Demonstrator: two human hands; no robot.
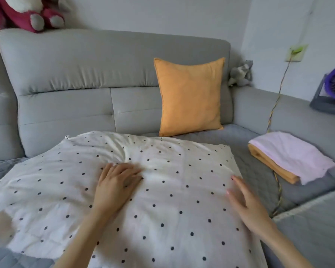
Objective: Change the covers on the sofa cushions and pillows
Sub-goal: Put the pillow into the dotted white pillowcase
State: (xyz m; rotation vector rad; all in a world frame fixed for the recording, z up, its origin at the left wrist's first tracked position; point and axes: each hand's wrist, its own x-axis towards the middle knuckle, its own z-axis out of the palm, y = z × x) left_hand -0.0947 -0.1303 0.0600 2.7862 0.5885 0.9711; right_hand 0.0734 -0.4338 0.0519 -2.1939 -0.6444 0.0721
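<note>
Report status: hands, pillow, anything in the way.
Both hands flat on polka-dot pillow: left hand, right hand. Folded covers to the right. Nothing in the way.

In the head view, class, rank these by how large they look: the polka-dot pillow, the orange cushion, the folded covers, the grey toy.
1. polka-dot pillow, though nearness to the camera enlarges it
2. orange cushion
3. folded covers
4. grey toy, farthest away, so its true size is unsure

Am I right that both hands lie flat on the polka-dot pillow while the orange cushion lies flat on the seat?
Not quite. In the head view the orange cushion stands upright against the sofa backrest, not flat. Both the left hand and right hand do rest open on the polka-dot pillow.
</note>
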